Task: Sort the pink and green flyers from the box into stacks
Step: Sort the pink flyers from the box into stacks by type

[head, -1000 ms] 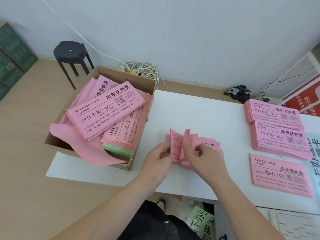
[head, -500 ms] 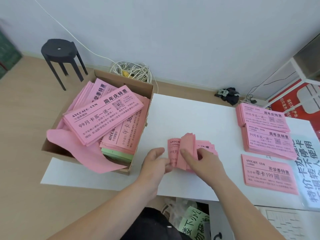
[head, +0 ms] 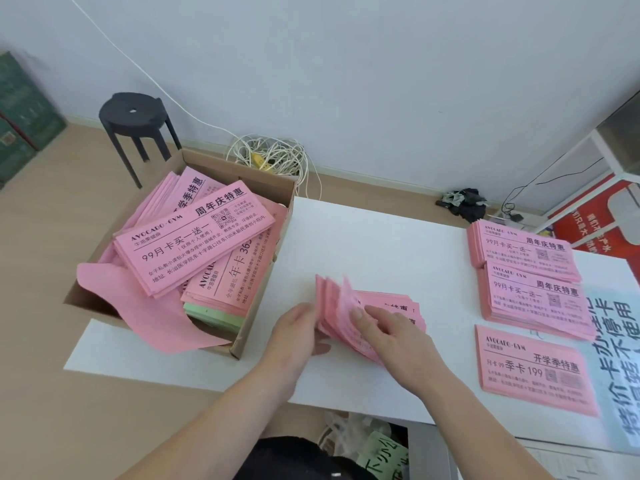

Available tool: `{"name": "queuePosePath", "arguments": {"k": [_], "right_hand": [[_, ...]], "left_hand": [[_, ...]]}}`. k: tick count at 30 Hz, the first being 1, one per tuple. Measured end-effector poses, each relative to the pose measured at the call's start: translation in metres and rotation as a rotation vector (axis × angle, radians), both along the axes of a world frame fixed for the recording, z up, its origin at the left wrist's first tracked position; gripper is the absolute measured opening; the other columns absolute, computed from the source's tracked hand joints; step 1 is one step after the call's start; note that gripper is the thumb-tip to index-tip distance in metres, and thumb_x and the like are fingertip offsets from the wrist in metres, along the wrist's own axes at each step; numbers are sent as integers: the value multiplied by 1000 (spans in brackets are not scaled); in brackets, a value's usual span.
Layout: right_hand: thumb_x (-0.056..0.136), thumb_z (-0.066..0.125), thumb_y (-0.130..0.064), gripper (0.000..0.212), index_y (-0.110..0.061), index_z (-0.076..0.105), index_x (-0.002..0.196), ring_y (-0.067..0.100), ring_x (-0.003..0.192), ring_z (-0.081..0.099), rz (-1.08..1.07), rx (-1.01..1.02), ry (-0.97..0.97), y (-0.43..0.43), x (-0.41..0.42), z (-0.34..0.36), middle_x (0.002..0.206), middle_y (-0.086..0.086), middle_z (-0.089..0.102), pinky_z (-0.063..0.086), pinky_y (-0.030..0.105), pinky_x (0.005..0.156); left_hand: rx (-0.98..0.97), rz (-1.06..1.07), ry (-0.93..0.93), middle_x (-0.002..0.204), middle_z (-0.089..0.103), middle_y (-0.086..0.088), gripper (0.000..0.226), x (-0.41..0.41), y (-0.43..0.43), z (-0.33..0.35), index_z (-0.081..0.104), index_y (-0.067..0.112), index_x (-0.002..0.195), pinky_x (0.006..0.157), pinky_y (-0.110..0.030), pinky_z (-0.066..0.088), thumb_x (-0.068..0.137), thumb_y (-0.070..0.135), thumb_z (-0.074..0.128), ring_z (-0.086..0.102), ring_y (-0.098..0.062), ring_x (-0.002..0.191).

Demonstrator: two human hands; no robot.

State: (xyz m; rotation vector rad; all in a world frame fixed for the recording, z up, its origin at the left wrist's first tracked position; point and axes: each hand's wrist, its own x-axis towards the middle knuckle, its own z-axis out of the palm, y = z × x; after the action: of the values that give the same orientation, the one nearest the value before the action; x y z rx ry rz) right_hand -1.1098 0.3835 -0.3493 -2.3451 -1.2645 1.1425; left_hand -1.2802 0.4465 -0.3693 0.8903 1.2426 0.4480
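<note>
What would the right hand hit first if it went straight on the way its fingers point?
Likely the fanned-up pink flyers right ahead of the right hand; beyond them, the cardboard box, though depth is unclear.

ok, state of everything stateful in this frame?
cardboard box: open, part full.
boxed pink flyers: loosely heaped.
green flyers: in box, under pink ones.
pink bundle: on table, left end fanned up.
left hand: at fanned end, grip blurred.
right hand: fingers flat on bundle.
sorted stacks: three, flat on table.
</note>
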Motion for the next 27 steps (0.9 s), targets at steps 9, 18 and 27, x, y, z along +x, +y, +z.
{"name": "queuePosePath", "arguments": {"k": [9, 18, 27], "right_hand": [[94, 63, -25, 32, -36, 68, 123, 6, 105, 64, -90, 135, -145, -11, 25, -28, 111, -21, 64, 51, 29, 93], [80, 79, -11, 42, -25, 65, 117, 16, 112, 59, -472, 239, 76, -51, 86, -41, 116, -7, 60, 49, 26, 85], [90, 66, -1, 27, -28, 65, 93, 13, 85, 68, -454, 567, 72, -50, 95, -12, 89, -13, 73, 54, 30, 75]], "left_hand": [[255, -297, 281, 94, 72, 1, 22, 3, 43, -5, 64, 22, 106, 77, -35, 60, 86, 15, 61, 71, -19, 90], [564, -427, 243, 83, 66, 7, 21, 12, 32, -8, 59, 32, 97, 61, -21, 45, 101, 13, 55, 54, -9, 67], [662, -351, 142, 91, 72, 4, 15, 19, 32, 9, 56, 28, 102, 66, -18, 49, 101, 13, 58, 61, -7, 75]]}}
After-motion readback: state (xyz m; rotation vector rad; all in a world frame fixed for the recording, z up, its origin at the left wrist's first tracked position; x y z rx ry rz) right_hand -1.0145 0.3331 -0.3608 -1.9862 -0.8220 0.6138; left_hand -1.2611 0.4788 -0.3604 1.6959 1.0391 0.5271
